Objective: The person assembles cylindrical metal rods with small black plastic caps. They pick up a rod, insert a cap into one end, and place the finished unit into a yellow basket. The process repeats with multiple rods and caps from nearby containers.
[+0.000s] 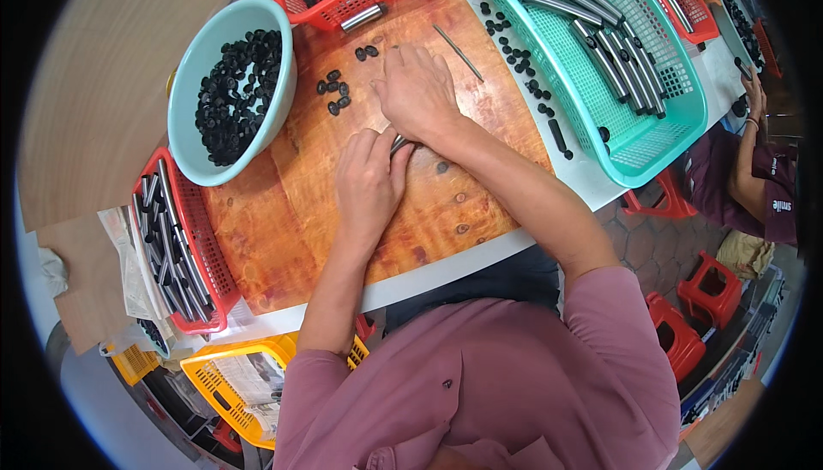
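the held tube (398, 143) is silvery, the board (283, 238) mottled orange-brown. the bowl (267, 137) is pale blue, its pieces (236, 84) black.

A metal tube (399, 143), silvery with a darker side, shows only as a short stretch at the left hand (370, 177), lying aslant close under the right wrist; the hands cover the rest, so its ends are hard to judge. Left of the right hand (417, 93), a pair of small, rounded black pieces (371, 51) lies side by side, and a loose cluster of matching black pieces sits just beyond, all on the wooden board (300, 247).
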`<state>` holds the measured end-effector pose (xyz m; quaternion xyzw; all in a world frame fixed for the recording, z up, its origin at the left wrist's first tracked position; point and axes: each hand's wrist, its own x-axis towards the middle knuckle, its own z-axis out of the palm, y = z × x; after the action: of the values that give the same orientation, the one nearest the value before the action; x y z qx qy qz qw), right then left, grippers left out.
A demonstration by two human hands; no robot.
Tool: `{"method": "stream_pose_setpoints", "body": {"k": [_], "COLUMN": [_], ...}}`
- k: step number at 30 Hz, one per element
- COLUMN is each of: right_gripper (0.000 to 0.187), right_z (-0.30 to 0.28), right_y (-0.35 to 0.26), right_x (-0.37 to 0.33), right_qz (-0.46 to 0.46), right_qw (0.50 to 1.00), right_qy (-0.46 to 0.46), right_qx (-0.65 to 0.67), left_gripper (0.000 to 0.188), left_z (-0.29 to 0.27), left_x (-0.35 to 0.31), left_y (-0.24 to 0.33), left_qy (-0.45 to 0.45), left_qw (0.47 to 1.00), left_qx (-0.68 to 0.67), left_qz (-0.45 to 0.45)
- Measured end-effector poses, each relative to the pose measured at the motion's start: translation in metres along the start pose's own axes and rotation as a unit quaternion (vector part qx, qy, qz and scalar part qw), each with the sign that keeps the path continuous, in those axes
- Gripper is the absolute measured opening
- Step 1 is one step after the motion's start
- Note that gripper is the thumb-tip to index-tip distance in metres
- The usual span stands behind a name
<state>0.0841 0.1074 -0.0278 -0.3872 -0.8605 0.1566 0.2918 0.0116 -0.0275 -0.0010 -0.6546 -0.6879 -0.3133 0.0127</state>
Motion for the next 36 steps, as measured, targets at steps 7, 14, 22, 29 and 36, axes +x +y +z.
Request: {"method": "stream_pose_setpoints", "body": {"k": [7, 14, 22, 29, 36], "right_gripper": [0.030, 0.036, 0.039, 0.037, 0.037], "right_z": [0.002, -0.001, -0.001, 0.005, 0.003], "right_y": [0.008, 0.015, 0.016, 0.017, 0.017], "right_x": [0.008, 0.007, 0.006, 0.006, 0.005], "right_qz": [0.151, 0.134, 0.144, 0.144, 0.158], "right_qw": [0.939, 0.922, 0.926, 0.918, 0.913], "right_qy": [0.056, 0.077, 0.047, 0.044, 0.025], "right_qx": [0.302, 0.356, 0.345, 0.366, 0.376], "left_gripper": [0.028, 0.055, 0.046, 0.037, 0.031], "left_z": [-0.010, -0.029, -0.030, -0.042, -0.041], "left_x": [-0.002, -0.010, -0.036, -0.049, -0.058], "left_y": [-0.005, 0.009, 0.029, 0.036, 0.032], "left_qy": [-0.024, 0.005, 0.061, 0.077, 0.128], "left_qw": [0.999, 0.650, 0.815, 0.826, 0.819], "left_qx": [0.008, -0.672, -0.522, -0.525, -0.542], "left_qz": [-0.035, -0.356, -0.243, -0.191, -0.137]}}
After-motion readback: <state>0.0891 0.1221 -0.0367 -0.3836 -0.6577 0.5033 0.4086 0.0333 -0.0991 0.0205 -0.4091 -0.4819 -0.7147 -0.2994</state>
